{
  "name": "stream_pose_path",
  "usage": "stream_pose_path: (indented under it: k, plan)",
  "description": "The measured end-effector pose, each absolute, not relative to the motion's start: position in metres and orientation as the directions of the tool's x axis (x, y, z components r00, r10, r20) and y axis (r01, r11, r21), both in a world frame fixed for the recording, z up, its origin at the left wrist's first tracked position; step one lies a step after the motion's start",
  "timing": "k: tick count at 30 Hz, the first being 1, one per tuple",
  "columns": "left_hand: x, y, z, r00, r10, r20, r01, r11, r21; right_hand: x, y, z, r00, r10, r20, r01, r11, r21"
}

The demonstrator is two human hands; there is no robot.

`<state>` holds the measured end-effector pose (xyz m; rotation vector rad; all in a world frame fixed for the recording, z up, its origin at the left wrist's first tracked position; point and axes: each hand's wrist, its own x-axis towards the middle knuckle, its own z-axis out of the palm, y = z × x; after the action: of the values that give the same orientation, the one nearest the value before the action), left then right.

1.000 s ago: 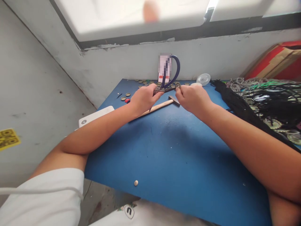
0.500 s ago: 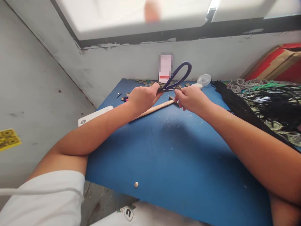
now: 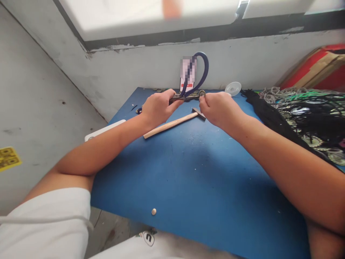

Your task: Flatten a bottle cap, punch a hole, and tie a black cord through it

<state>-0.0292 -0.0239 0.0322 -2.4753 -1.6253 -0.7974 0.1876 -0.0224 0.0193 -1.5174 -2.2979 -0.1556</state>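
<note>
My left hand [image 3: 159, 108] is closed round a pair of scissors [image 3: 206, 68] near their pivot, with the big dark-blue handle loop standing up above it. Between the fingertips of my right hand [image 3: 218, 108] is a small round bronze-coloured piece with a patterned rim [image 3: 202, 93]. The dark metal of the scissors reaches right up to this round piece; whether they touch I cannot tell. Below both hands a hammer [image 3: 172, 125] with a pale wooden handle lies on the blue table [image 3: 188, 187].
Behind my hands a phone [image 3: 184, 86] leans on the wall, near several round bronze pieces [image 3: 159, 90]. A clear plastic spool [image 3: 233, 89] stands at the back. Black cords [image 3: 312, 122] heap at the right, before a red box [image 3: 318, 68]. A white device [image 3: 105, 129] lies left.
The blue handle loop has swung more upright and a little left. My left hand has shifted slightly left and up, uncovering more of the hammer. The right hand still pinches the round piece.
</note>
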Motion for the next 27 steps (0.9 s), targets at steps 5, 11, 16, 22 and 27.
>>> stream_pose_path:
  k: [5,11,16,22,27]
  plan:
    - [-0.030,-0.020,0.026,0.297,0.851,0.433,0.801,-0.469,0.372,0.181,-0.027,0.019,-0.272,0.886,0.375,0.938,0.331,-0.101]
    - [-0.028,-0.013,0.022,0.271,0.897,0.351,0.710,-0.432,0.557,0.180,-0.025,0.012,-0.245,0.888,0.389,0.948,0.304,-0.097]
    - [-0.028,-0.010,0.026,0.290,0.953,0.090,0.571,-0.248,0.782,0.181,-0.025,0.003,-0.204,0.892,0.404,0.964,0.255,-0.076]
    - [-0.025,-0.017,0.028,0.243,0.964,-0.104,0.587,-0.061,0.807,0.184,-0.026,0.000,-0.232,0.873,0.429,0.953,0.291,-0.078]
    - [-0.025,-0.012,0.020,0.302,0.936,-0.181,0.465,0.022,0.885,0.196,-0.025,0.001,-0.284,0.856,0.432,0.919,0.371,-0.132]
